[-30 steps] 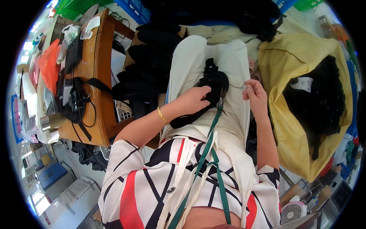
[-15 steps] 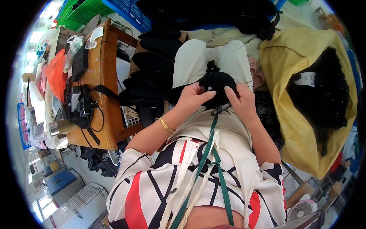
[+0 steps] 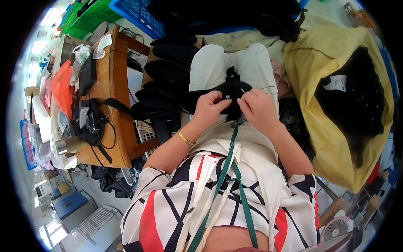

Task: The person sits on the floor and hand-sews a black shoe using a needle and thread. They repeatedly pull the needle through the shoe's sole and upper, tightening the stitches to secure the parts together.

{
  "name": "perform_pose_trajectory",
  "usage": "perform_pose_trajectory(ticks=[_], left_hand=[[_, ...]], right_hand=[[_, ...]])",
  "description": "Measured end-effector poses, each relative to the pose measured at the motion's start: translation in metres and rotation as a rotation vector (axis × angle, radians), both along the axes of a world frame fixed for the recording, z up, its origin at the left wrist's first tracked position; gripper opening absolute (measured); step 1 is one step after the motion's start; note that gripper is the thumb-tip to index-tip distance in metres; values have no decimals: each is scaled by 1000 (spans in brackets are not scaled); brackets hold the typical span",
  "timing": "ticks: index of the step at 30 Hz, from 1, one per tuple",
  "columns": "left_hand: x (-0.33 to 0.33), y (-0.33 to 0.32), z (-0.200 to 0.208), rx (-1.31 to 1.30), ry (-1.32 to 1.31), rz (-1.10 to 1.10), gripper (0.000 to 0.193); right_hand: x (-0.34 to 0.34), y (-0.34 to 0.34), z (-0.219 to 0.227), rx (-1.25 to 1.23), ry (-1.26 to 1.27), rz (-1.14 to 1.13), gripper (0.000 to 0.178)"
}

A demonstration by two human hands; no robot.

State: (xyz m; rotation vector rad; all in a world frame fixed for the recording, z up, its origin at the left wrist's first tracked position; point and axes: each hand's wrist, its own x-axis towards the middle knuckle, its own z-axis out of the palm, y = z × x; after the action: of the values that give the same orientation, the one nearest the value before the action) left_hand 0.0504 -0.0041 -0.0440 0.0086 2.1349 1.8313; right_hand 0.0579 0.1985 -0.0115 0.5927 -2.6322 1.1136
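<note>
A soft black cloth piece (image 3: 231, 89) lies over my lap, with a small pale spot on it between my hands. My left hand (image 3: 208, 108) pinches its near left part between thumb and fingers. On the piece's right side my right hand (image 3: 259, 107) is closed, thumb against fingertips; what it pinches is too small to make out. A thin, light, needle-like sliver (image 3: 243, 90) shows beside its fingers. Dark thread (image 3: 268, 87) trails to the right over the off-white apron (image 3: 208, 63). A small black knotted bit (image 3: 232, 73) sits at the piece's far edge.
Several black padded pieces (image 3: 167, 71) are stacked left of my lap. A wooden table (image 3: 113, 80) stands farther left, with a black strap and bags. To the right is a yellow sack (image 3: 308, 71) of black items; a blue crate (image 3: 140, 19) stands at the far side.
My right hand has turned inward and moved left over the cloth, its fingers closing together. The pale sliver and the thread beside it now show. My left hand keeps its pinch.
</note>
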Motion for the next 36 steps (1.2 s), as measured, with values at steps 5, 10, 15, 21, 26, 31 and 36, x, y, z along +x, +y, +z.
perform_pose_trajectory(ticks=[5,10,15,21,26,31,36], left_hand=[[0,-9,-1,128,-20,-36,20],[2,1,15,-132,230,-257,16],[-1,10,53,-49,525,-19,5],[-32,-4,9,-87,267,-42,11],[-55,13,-18,-360,373,-165,12],[-91,32,-64,-654,502,-251,13],[-109,51,-82,-879,492,-372,16]], right_hand=[[4,7,12,-338,-199,-232,19],[10,32,0,-275,-598,-107,34],[18,121,-19,-737,-617,-490,23],[50,270,16,-1480,-61,-773,29],[51,250,-20,-1467,-258,-763,21],[30,171,-44,-1360,-393,-690,16],[18,119,-58,-1264,-543,-505,20]])
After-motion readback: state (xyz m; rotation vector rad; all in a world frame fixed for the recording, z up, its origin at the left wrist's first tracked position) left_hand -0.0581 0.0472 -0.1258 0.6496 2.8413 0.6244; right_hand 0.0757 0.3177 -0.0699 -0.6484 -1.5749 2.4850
